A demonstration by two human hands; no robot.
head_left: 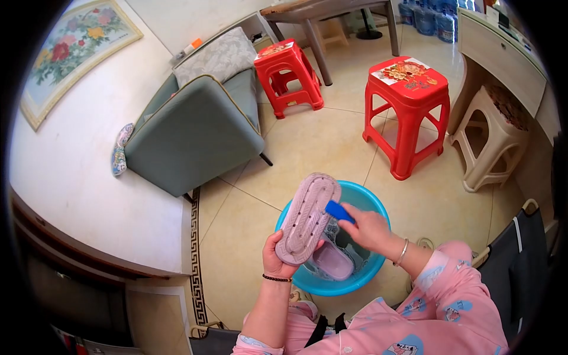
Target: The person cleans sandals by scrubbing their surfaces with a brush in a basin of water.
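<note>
A light purple slipper (307, 219) is held sole up over a blue basin (380, 222). My left hand (276, 257) grips its lower end, with fingers wrapped round the edge. In my right hand (367, 228) is a blue brush (340, 212), its head against or just beside the right edge of the sole; the bristles are hidden. A second purple slipper (333, 261) lies in the basin below, in sudsy water (355, 251).
Two red stools (408, 89) stand on the tiled floor beyond the basin. A grey-green armchair (195, 130) is at the left. At the right are a beige stool (494, 133) and a desk (503, 53). Water bottles (426, 22) stand at the back.
</note>
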